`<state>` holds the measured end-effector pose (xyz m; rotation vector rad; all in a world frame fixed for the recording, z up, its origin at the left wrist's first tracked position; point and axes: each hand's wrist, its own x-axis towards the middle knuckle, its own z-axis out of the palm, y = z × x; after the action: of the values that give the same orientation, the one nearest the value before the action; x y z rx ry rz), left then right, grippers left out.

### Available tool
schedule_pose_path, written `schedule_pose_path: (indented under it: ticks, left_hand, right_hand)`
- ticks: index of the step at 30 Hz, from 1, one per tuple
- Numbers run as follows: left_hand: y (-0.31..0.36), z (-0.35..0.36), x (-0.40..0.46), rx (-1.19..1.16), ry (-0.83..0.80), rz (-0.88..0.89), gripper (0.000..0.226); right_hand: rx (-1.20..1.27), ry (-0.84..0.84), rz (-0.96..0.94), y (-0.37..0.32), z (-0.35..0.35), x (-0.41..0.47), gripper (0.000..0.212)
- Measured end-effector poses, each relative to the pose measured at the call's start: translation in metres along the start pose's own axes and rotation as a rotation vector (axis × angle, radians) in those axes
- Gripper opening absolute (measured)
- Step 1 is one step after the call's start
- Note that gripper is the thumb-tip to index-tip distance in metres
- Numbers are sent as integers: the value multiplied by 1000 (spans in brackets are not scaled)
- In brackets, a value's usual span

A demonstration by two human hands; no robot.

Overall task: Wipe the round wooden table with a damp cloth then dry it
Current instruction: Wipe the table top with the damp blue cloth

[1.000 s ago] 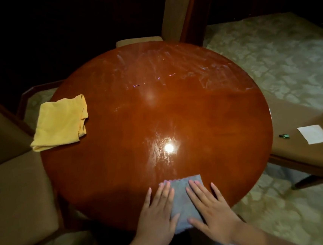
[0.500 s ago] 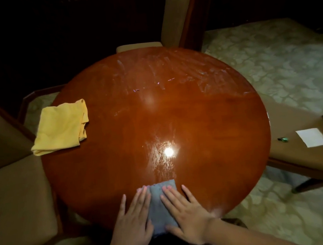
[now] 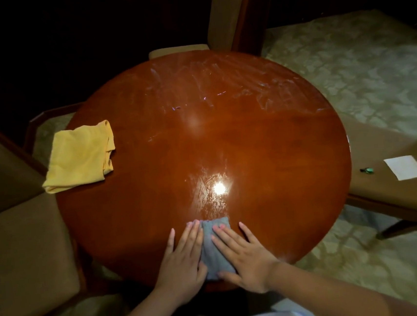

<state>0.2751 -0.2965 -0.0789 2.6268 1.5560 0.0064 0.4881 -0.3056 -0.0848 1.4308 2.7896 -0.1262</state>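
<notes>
Hands lie flat on a folded grey cloth at the near edge of the round wooden table: I see my left hand and right hand pressing it with fingers straight and spread. A folded yellow cloth rests at the table's left edge. Streaks mark the far half.
</notes>
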Motion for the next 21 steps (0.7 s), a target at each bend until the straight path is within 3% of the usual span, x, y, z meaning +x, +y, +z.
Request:
schedule_pose_path:
  ticks: [11,21]
  left_hand:
    - [35,-5,4,-19,-68,-40,68]
    - [28,-7,5,13,-55,-69,64]
  right_hand:
    - [-42,-26,-38,28,-1,-25,74]
    - [-8,-18,31,16,-6,-10,73]
